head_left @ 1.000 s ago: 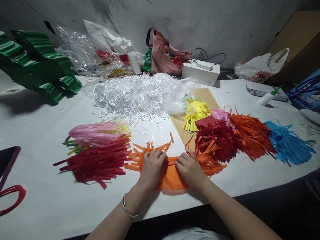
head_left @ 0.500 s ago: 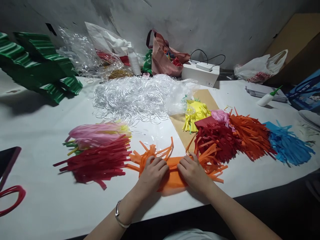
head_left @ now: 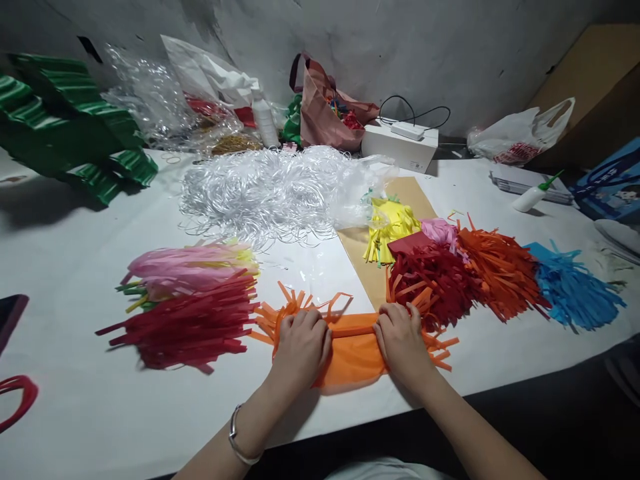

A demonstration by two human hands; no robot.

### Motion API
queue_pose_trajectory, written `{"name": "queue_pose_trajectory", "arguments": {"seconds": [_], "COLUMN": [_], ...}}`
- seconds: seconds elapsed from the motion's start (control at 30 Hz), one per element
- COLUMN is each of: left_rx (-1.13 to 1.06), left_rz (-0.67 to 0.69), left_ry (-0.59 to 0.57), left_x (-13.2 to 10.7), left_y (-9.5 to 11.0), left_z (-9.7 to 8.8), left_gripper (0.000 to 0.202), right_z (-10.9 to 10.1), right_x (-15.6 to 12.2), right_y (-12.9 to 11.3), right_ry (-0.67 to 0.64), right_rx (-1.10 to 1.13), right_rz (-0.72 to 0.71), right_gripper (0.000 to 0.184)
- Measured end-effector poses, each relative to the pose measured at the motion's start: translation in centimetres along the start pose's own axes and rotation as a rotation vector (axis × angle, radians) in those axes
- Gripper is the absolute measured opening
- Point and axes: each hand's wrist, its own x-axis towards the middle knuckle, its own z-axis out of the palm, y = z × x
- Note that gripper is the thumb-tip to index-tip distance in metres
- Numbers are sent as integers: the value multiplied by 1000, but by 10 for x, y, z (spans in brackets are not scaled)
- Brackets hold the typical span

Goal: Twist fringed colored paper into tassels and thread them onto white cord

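Note:
An orange sheet of tissue paper [head_left: 353,347] with fringed ends lies at the table's near edge, partly rolled into a tube along its far side. My left hand [head_left: 300,345] presses on the left part of the roll, fingers curled over it. My right hand [head_left: 403,340] presses on the right part in the same way. Orange fringe [head_left: 295,307] fans out beyond my left fingers, and more pokes out past my right hand.
A pile of red, pink and yellow fringe [head_left: 190,307] lies to the left. Red [head_left: 433,283], orange [head_left: 500,270], yellow [head_left: 390,227] and blue [head_left: 575,290] fringe piles lie to the right. Clear plastic strands [head_left: 260,190], bags, a white box [head_left: 400,147] and a glue bottle [head_left: 533,197] stand behind.
My hands have moved apart along the orange roll, the right one sliding right. The roll has turned a little farther from me and looks tighter.

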Motion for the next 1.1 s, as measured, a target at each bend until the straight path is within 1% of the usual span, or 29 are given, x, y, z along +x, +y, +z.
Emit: {"name": "queue_pose_trajectory", "arguments": {"seconds": [0.1,0.17,0.23,0.27,0.3,0.37,0.47,0.53,0.63,0.7,0.8,0.9,1.0,1.1], "left_rx": [57,54,16,-12,-42,-92,-127,-148,-168,-158,-156,-180,-210,-237], "left_rz": [-50,-77,-65,-38,1,87,149,161,180,200,230,202,167,182], "left_ry": [-21,-29,-21,-14,-8,-11,-23,-14,8,23,13,-5,-16,-36], "left_x": [4,6,7,7,7,6,5,4,3,3,4,7,9,9], "left_y": [3,4,2,1,0,-2,-3,-4,-6,-7,-9,-9,-8,-8], "left_z": [1,1,1,1,1,2,2,1,1,3,8,11,8,5], "left_gripper": [21,19,15,15,16,19,18,16,14,15,20,20,14,5], "right_z": [4,4,2,1,0,-2,1,4,9,10,11,14,21,26], "right_x": [3,4,5,5,6,8,13,17,20,21,22,24,25,25], "right_y": [-2,-3,-5,-6,-8,-12,-19,-21,-20,-18,-18,-21,-26,-29], "right_ry": [24,30,45,60,73,69,-8,-49,-63,-55,-58,-58,-45,-44], "right_rx": [-48,-68,-80,-75,-57,16,98,72,2,-8,46,39,-19,-33], "right_rz": [21,47,63,51,20,-90,-251,-316,-386,-391,-339,-343,-380,-386], "right_gripper": [16,12,10,13,16,20,17,16,18,19,17,18,18,15]}}
